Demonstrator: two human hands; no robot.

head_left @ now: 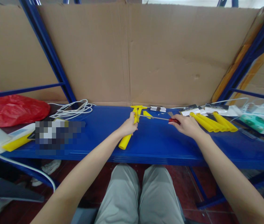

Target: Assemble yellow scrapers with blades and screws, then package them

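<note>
A yellow tool-like piece (pixel 125 142) with a tubular handle and a wider head is held over the blue table by my left hand (pixel 129 125), whose fingers are wrapped round it. My right hand (pixel 185 123) is closed on the red handle of a screwdriver (pixel 160 118). Its long thin shaft points left, and the tip reaches the yellow piece near my left fingers; the exact contact is too small to tell. Just behind the shaft lies a small yellow part (pixel 147 114) on the table.
Yellow tubes (pixel 218 122) and black-and-white cards (pixel 216 108) lie right. White packets (pixel 158 109) sit near the cardboard wall (pixel 129 56). Left are coiled white cable (pixel 75 109), a red bag (pixel 15 109) and a blurred patch. The blue table's (pixel 155 157) front edge is above my knees.
</note>
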